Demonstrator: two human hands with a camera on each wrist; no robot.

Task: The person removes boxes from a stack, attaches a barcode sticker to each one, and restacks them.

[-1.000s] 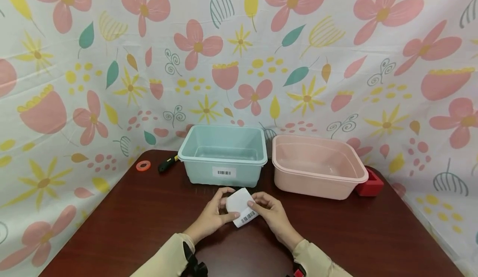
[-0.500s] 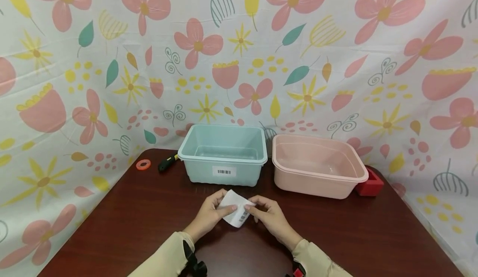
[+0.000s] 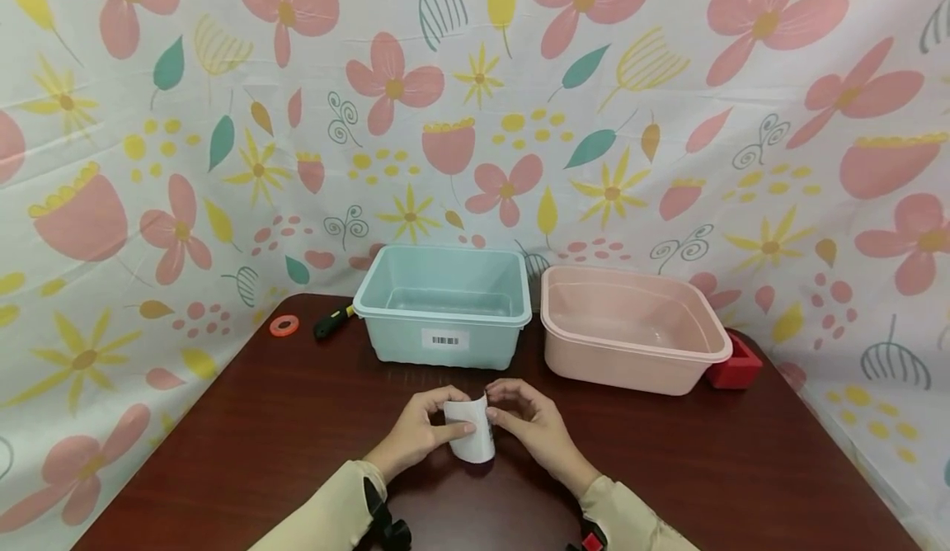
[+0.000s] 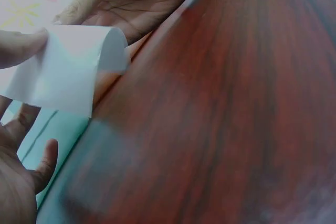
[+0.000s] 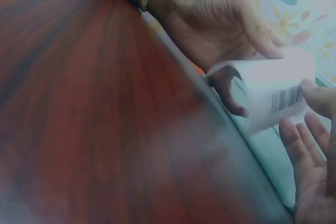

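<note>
A white barcode label [image 3: 471,450] is between both hands, above the table in the head view, its sheet bent into a curve. My left hand [image 3: 416,437] pinches its left side, thumb on the near face and fingers behind. On the other side my right hand [image 3: 542,431] pinches the label's right edge between thumb and fingers. The right wrist view shows the printed barcode on the label [image 5: 286,98] beside the right thumb. In the left wrist view the label [image 4: 68,72] shows a blank face, with its far edge curling over. Some fingertips are hidden behind the sheet.
A light blue basin [image 3: 443,345] with a barcode label on its front stands behind the hands. Right of it are a pink basin [image 3: 623,365] and a red box [image 3: 735,365]. An orange tape ring [image 3: 284,326] and a dark-handled tool [image 3: 332,323] lie at the back left.
The label has turned from tilted to more upright and is now bent into a curve, its barcode mostly turned from the head view. Both hands stay nearly in place, with fingers shifting on it.
</note>
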